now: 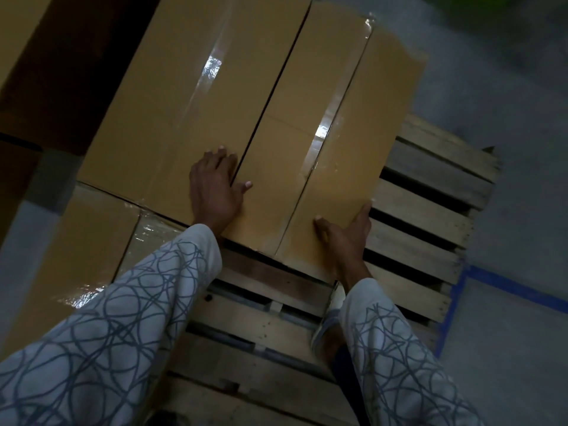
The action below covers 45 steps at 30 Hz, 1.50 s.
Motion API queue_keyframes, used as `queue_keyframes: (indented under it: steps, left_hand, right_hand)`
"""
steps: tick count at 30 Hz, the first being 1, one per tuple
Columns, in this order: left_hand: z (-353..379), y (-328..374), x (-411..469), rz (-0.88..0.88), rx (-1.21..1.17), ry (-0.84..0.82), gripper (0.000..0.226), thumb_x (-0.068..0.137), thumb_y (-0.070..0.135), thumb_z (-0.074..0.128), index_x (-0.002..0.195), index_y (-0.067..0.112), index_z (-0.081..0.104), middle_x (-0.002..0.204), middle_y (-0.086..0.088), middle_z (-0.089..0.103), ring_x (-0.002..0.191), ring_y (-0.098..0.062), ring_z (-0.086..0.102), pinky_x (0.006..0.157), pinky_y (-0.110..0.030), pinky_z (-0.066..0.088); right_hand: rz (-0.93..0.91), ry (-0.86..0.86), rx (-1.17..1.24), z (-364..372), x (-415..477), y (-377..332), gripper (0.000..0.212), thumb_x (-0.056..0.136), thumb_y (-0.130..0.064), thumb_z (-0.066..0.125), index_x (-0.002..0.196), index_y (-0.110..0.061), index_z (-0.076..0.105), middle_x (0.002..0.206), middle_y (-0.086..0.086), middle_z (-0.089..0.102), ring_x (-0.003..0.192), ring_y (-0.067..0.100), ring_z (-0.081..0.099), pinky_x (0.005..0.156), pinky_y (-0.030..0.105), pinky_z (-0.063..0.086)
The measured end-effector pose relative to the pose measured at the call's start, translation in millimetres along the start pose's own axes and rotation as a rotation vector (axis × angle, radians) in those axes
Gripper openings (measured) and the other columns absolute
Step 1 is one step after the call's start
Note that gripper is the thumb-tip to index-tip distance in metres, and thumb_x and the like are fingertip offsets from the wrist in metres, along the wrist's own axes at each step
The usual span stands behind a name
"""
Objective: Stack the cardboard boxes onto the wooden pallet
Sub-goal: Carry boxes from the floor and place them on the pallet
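Three cardboard boxes are seen on the wooden pallet (424, 210), whose bare slats are exposed on the near and right sides. The right-hand box (322, 118) is set on the far part of the pallet, side by side with the larger left-hand box (184, 103), with only a thin dark seam left between them. A third box (92, 241), sealed with glossy clear tape, is set nearer the person on the left. The left hand (215, 192) is laid flat across that seam, fingers straight and spread, with the thumb rested on the right-hand box. The right hand (344, 235) is placed at the near right corner of the same box, the thumb laid on top and the straight fingers pressed along its right edge. Nothing is clasped by either hand, and the two are set well apart. Both arms are covered by pale sleeves (138, 302) patterned with dark looping lines. A blue tape line (507, 287) is marked on the grey floor (507, 118) just beside the pallet.
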<state>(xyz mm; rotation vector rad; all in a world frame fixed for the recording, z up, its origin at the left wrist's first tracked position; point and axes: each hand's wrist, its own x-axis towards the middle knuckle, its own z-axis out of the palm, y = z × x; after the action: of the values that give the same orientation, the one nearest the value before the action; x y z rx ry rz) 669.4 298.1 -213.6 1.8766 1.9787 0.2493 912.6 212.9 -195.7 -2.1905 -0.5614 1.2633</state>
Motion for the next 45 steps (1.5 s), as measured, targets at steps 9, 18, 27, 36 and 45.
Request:
queue_keyframes:
  steps: [9, 18, 27, 36, 45]
  left_hand:
    - [12, -6, -7, -0.041, -0.158, 0.084, 0.061, 0.081, 0.040, 0.075, 0.134, 0.013, 0.065, 0.150, -0.009, 0.052, 0.144, -0.034, 0.040, 0.115, -0.048, 0.032]
    - [12, -13, -7, 0.064, -0.089, 0.118, 0.056, 0.087, 0.049, 0.067, 0.132, 0.016, 0.067, 0.148, -0.013, 0.054, 0.140, -0.039, 0.045, 0.109, -0.052, 0.040]
    - [10, -6, -8, 0.023, -0.064, 0.069, 0.053, 0.087, 0.042, 0.070, 0.134, 0.016, 0.064, 0.151, -0.013, 0.051, 0.143, -0.039, 0.041, 0.112, -0.055, 0.036]
    - [-9, 14, -24, -0.031, 0.090, -0.136, 0.066, 0.097, 0.041, 0.061, 0.153, 0.014, 0.038, 0.164, -0.014, 0.026, 0.151, -0.037, 0.022, 0.118, -0.053, 0.022]
    - [-127, 39, -176, -0.050, -0.238, -0.407, 0.068, 0.094, 0.045, 0.063, 0.153, 0.022, 0.037, 0.150, -0.011, 0.046, 0.136, -0.030, 0.044, 0.108, -0.048, 0.042]
  right_hand:
    - [-0.084, 0.060, -0.308, 11, 7, 9, 0.137, 0.078, -0.034, 0.090, 0.164, -0.020, -0.016, 0.174, 0.005, -0.006, 0.159, 0.029, 0.009, 0.125, 0.047, 0.025]
    - [-0.127, -0.023, -0.278, 6, 13, 19, 0.134, 0.084, -0.031, 0.086, 0.161, -0.022, -0.024, 0.172, 0.005, -0.012, 0.158, 0.028, 0.013, 0.122, 0.037, 0.022]
    - [-0.144, -0.062, -0.302, 4, 10, 20, 0.136, 0.084, -0.034, 0.085, 0.159, -0.023, -0.029, 0.171, 0.003, -0.020, 0.159, 0.026, 0.008, 0.127, 0.045, 0.022]
    - [-0.031, -0.116, -0.380, -7, -7, -2, 0.127, 0.087, -0.041, 0.080, 0.162, -0.021, -0.020, 0.172, 0.005, -0.017, 0.158, 0.033, 0.007, 0.125, 0.050, 0.021]
    - [-0.155, -0.180, -0.501, -31, -180, -31, 0.077, 0.095, -0.035, 0.072, 0.159, -0.017, 0.033, 0.171, 0.007, 0.007, 0.156, 0.031, 0.017, 0.119, 0.041, 0.031]
